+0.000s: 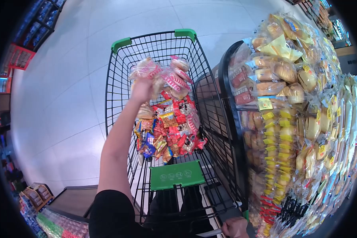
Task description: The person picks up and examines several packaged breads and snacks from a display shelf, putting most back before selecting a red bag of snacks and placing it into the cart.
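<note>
A black wire shopping cart [108, 91] with green corner caps stands before me. My left hand [141, 89] reaches into its far half, closed on a clear bag of bread [146, 68] with pink-and-white print. Beside that bag, to the right, lies a similar pink-striped pack [177, 77]. Nearer me are several red snack bags [179, 113], a yellow snack bag [168, 119] and a blue packet [149, 146]. Down at the lower right, my right hand [235, 227] is closed around the grey cart handle [210, 233].
A tall display of wrapped bread [285, 73] rises close along the cart's right side, behind a black curved rim [226, 71]. Pale tiled floor [63, 99] extends left and ahead. Shelves with blue goods [37, 27] and a red crate [22, 56] stand at far left.
</note>
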`<move>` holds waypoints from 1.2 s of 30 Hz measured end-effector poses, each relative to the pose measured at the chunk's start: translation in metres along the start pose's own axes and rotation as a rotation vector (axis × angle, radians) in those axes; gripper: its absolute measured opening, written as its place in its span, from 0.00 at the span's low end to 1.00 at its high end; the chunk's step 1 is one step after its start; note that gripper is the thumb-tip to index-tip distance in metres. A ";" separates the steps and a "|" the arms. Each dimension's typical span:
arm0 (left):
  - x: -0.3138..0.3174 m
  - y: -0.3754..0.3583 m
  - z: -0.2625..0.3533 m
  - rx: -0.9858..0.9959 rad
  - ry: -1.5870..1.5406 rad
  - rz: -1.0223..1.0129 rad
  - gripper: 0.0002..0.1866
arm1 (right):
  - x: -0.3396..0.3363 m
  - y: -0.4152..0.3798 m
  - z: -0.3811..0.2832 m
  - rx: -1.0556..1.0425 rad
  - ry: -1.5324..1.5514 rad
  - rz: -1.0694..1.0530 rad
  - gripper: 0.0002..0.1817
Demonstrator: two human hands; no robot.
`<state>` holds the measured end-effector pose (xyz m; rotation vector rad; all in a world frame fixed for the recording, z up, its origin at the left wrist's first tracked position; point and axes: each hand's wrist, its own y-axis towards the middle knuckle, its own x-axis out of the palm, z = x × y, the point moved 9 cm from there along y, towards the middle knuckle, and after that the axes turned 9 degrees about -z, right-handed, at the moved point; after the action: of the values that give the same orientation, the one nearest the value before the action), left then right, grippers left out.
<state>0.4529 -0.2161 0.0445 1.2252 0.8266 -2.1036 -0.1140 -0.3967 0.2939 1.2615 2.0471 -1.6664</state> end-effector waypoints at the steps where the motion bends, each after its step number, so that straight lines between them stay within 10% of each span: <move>1: 0.024 -0.007 0.005 0.046 0.013 -0.005 0.09 | 0.002 0.000 0.001 0.000 -0.003 -0.010 0.10; 7: 0.082 -0.029 0.066 0.132 -0.269 -0.263 0.12 | 0.007 -0.002 0.004 0.028 -0.020 -0.030 0.11; 10: 0.088 -0.028 0.035 0.168 0.044 0.140 0.13 | 0.010 -0.003 0.006 0.021 -0.030 -0.024 0.11; 13: 0.121 -0.028 0.007 0.014 0.202 -0.189 0.15 | 0.008 -0.003 0.006 0.038 -0.005 -0.008 0.12; 17: 0.138 -0.036 -0.015 0.217 0.664 -0.123 0.16 | 0.009 -0.001 0.005 0.023 -0.031 -0.015 0.12; 22: 0.161 -0.063 0.009 0.741 1.204 -0.700 0.13 | 0.003 0.000 0.002 0.010 -0.038 0.016 0.12; 36: 0.225 -0.044 -0.029 0.215 1.292 -0.797 0.14 | 0.003 0.001 0.005 0.019 0.031 0.013 0.08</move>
<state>0.3411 -0.2017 -0.1579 2.7830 1.8774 -1.6972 -0.1169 -0.4003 0.2901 1.3126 2.0411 -1.6740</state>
